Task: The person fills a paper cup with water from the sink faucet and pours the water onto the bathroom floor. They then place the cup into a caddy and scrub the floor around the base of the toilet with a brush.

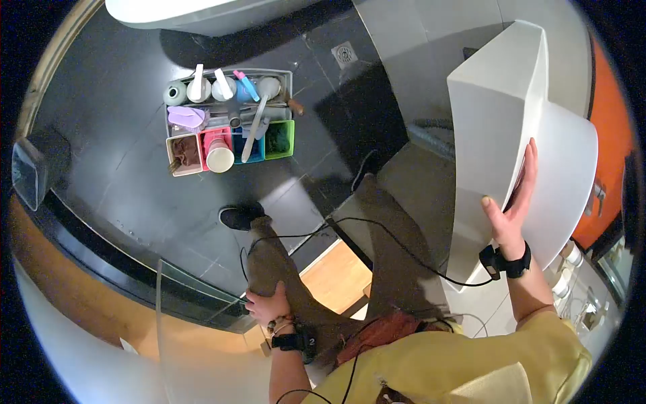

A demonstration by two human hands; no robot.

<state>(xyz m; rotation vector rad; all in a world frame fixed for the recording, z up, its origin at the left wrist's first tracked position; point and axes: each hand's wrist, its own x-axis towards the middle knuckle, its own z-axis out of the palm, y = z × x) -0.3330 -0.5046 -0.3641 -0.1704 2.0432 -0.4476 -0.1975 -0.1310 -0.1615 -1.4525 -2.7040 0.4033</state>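
My right hand point(515, 209) lies against the edge of a large white fixture point(488, 128), with its fingers stretched out and the thumb apart. That fixture looks like a washbasin, with a rounded part point(562, 175) at its right; the hand partly covers the edge. Lower down, my left hand point(269, 306) rests on my trouser leg point(276, 262), its fingers lying over the cloth and holding nothing I can see. Each wrist wears a black band, and a thin black cable point(383, 225) runs across my legs.
On the dark tiled floor point(134, 161) stands a caddy point(230, 71) with several bottles, a brush point(254, 131) and coloured bins. A floor drain point(344, 54) lies beyond it. At left are a glass panel point(202, 296) and a dark sill. A white tub-like edge point(202, 20) is at the top.
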